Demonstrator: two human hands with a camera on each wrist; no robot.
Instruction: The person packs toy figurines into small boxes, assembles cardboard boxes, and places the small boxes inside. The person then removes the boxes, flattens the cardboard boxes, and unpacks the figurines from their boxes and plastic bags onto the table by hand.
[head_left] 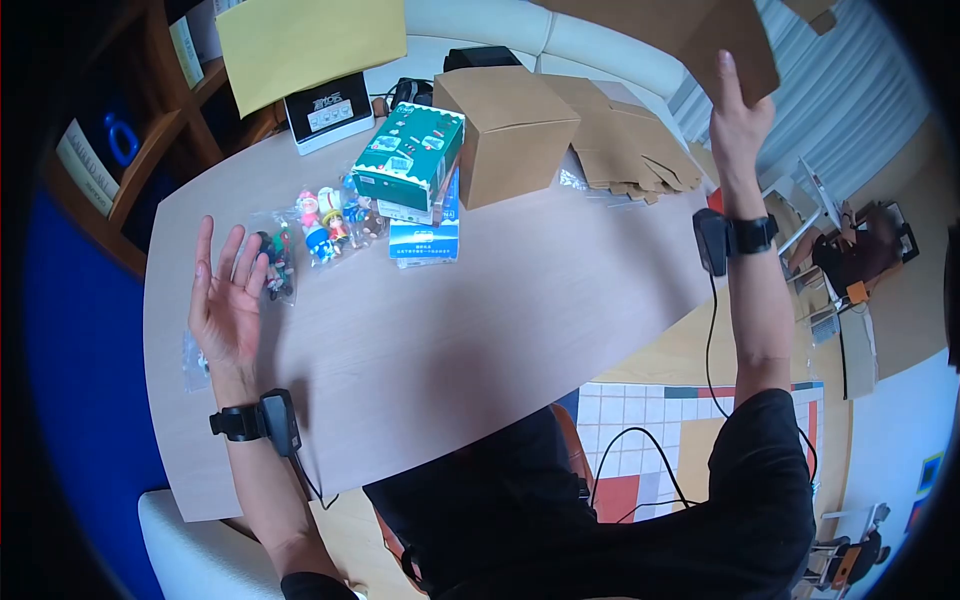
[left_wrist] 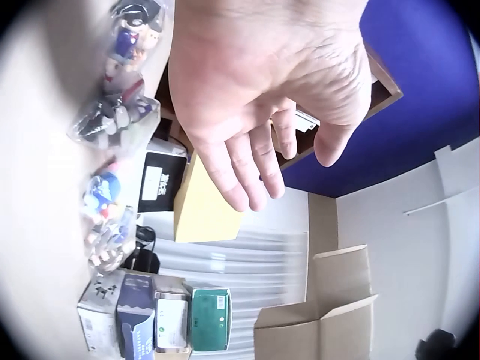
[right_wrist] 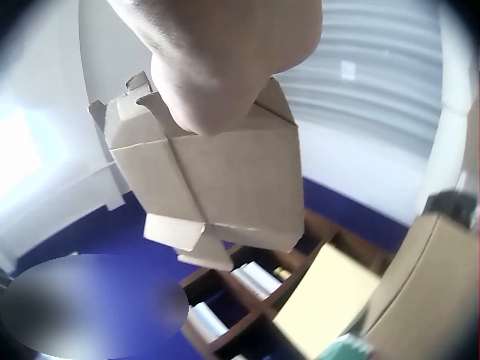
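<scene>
My right hand (head_left: 743,130) is raised at the upper right and grips an unfolded brown cardboard box (head_left: 700,40) by its edge. In the right wrist view this cardboard box (right_wrist: 232,180) hangs with loose flaps and creases, and the fingertips are hidden behind it. My left hand (head_left: 232,315) is held up over the left side of the table, palm showing, fingers spread and holding nothing. Close beside it lies a clear bag with small figurines (head_left: 277,265). Another bag of colourful figurines (head_left: 330,225) is a little farther right.
A green box (head_left: 410,150) is stacked on other boxes, with a blue box (head_left: 425,240) beneath. Behind stand a closed brown carton (head_left: 510,130) and flattened cardboard (head_left: 630,150). A yellow panel (head_left: 310,50) rises at the back left near wooden shelves (head_left: 150,190). A person sits far right.
</scene>
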